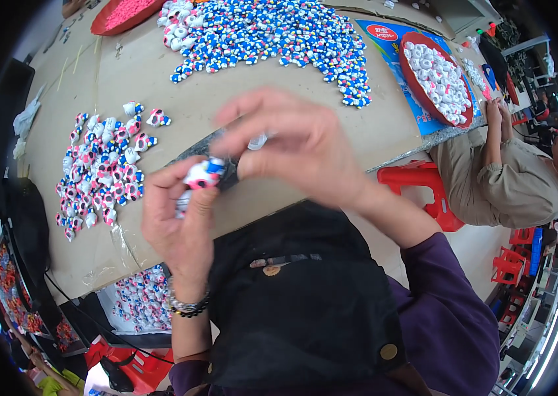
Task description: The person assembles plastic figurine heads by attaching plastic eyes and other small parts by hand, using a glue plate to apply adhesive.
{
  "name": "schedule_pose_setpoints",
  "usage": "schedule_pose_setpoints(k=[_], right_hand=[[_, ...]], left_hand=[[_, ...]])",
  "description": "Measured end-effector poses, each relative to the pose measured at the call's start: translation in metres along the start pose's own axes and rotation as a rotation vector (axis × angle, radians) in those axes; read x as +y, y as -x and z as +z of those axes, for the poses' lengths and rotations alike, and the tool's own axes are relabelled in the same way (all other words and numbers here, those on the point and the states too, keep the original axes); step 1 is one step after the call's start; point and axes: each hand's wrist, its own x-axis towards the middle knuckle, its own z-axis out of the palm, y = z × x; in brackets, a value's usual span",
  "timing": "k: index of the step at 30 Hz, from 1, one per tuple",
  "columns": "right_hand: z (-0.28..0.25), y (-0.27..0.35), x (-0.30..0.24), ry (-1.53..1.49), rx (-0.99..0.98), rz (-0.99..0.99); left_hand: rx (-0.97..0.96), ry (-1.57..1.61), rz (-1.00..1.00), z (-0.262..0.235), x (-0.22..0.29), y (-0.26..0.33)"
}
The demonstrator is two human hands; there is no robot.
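Observation:
My left hand [183, 221] pinches a small toy figurine [204, 174] in white, blue and pink between thumb and fingertips. A second white-and-blue piece [183, 203] shows lower down, tucked against its fingers. Above and to the right, my right hand [289, 148] is smeared by motion, its fingers curled round a small whitish piece [257, 141]; the exact shape of that piece is blurred. Left of my hands, a loose group of finished-looking figurines [104, 168] with pink, white and blue parts lies on the table. Beyond them spreads a large pile of blue-and-white figure bodies [272, 33].
A red tray of white pieces [405, 72] stands on a blue printed sheet [384, 46] at right. At far left is a red tray of pink pieces [102, 26]. A person in beige [503, 178] sits right, beside a red stool [417, 177]. Below the table's left edge are more figurines [144, 300].

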Motion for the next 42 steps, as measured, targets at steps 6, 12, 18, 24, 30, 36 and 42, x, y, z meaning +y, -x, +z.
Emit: schedule_pose_setpoints(k=[6,12,18,24,30,36,42], right_hand=[[-0.093,-0.057,0.065,1.343,-0.008,-0.241],[-0.099,-0.060,0.070,1.516,-0.197,-0.200],[-0.096,-0.054,0.069,1.390,-0.131,-0.133],[-0.076,-0.038,0.037,0.342,0.037,0.298],[-0.056,-0.018,0.023,0.374,-0.068,0.306],[-0.039,-0.013,0.023,0.867,-0.272,-0.255],[-0.027,-0.015,0.018,1.187,-0.412,-0.329]], left_hand=[[0.178,-0.323,0.014,-0.075,0.007,-0.053],[0.151,-0.852,0.140,-0.120,0.008,-0.092],[0.127,-1.088,0.210,-0.121,0.011,-0.096],[0.119,0.574,-0.217,-0.102,0.033,-0.056],[-0.107,0.911,-0.653,-0.041,0.031,0.000],[-0.248,1.081,-0.744,-0.004,0.001,0.024],[-0.258,1.056,-0.715,-0.001,-0.014,0.024]])
